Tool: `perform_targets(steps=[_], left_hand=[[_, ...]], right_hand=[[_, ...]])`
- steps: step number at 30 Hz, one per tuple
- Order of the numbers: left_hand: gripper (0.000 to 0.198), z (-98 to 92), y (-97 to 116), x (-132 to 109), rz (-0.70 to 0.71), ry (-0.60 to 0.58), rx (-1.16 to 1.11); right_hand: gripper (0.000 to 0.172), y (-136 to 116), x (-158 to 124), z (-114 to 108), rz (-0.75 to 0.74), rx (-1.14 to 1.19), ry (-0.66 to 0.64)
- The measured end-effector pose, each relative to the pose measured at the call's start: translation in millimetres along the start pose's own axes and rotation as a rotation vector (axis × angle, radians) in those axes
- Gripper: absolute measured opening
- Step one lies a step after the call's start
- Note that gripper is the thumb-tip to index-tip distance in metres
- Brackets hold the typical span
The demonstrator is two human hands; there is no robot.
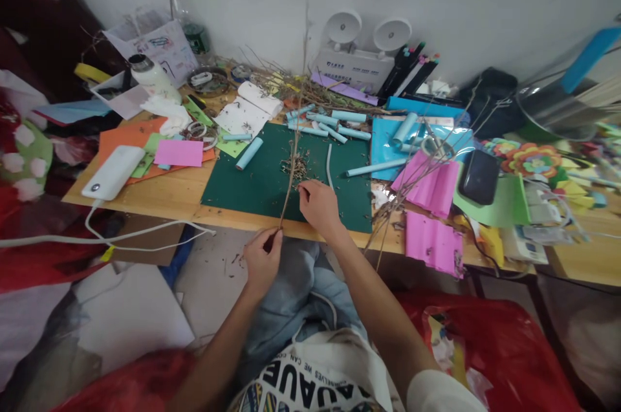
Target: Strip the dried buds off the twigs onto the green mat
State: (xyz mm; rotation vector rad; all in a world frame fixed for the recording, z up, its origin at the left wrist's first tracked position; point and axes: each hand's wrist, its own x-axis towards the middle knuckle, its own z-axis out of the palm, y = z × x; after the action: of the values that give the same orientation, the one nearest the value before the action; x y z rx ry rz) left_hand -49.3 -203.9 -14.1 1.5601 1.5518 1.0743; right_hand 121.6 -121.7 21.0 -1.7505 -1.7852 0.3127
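Observation:
A long dry twig [290,189] rises from my left hand [263,258], which pinches its lower end at the table's front edge. The twig slants up over the dark green mat [233,182] toward the wall. My right hand [320,206] is closed just right of the twig, thumb and fingertips together. What those fingertips hold, if anything, is too small to make out. Beyond them lies a small pile of dry brown bits [298,168] on the mat. Pale blue paper rolls [349,116] lie along its far edge, and one blue roll [250,153] rests at its left.
A white power bank [114,173] with a cable and a pink note pad [179,153] lie left. Loose twigs [405,195] reach over the front edge at right, beside pink crepe paper [434,240] and a black case [479,177]. A white router [356,69] stands against the wall.

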Motion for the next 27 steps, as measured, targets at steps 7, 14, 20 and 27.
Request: perform_targets(steps=[7,14,20,27], left_hand=[[0.023,4.9,-5,-4,-0.035,0.026,-0.032],[0.020,-4.5,-8,-17,-0.082,0.062,-0.012],[0.018,-9.1,-10,-22,0.033,0.069,0.053],[0.018,-12.1,-19,-20,0.115,0.126,0.097]], right_hand=[[0.039,21,26,-4,0.040,-0.001,0.082],[0.032,12,24,-11,0.183,0.291,0.224],[0.040,3,25,-19,-0.016,0.270,0.209],[0.027,6,26,-18,-0.088,0.172,0.208]])
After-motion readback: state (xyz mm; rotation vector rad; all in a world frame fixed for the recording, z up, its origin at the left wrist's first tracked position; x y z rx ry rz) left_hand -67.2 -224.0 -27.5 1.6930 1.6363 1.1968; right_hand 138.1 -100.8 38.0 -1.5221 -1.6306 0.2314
